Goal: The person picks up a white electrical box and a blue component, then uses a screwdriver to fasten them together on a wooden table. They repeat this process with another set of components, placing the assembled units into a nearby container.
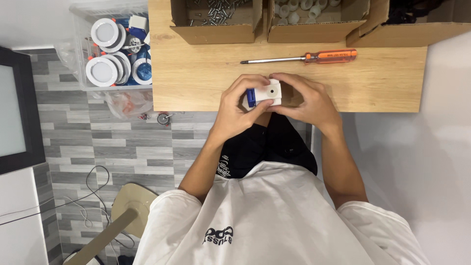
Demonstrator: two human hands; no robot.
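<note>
Gripping small white box with blue end [265,93] between left hand [235,110] and right hand [306,100], fingers closed round it, above wooden table [196,78] edge. Beyond grip: orange-handled screwdriver [304,58]; farther, cardboard boxes [216,22].

White short-sleeved tee [274,221] (small black chest print), black shorts [267,147], bare forearms.

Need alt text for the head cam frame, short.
Both hands, left hand and right hand, hold a small white box with a blue end over a wooden table. An orange-handled screwdriver lies beyond, before three open cardboard boxes.
</note>
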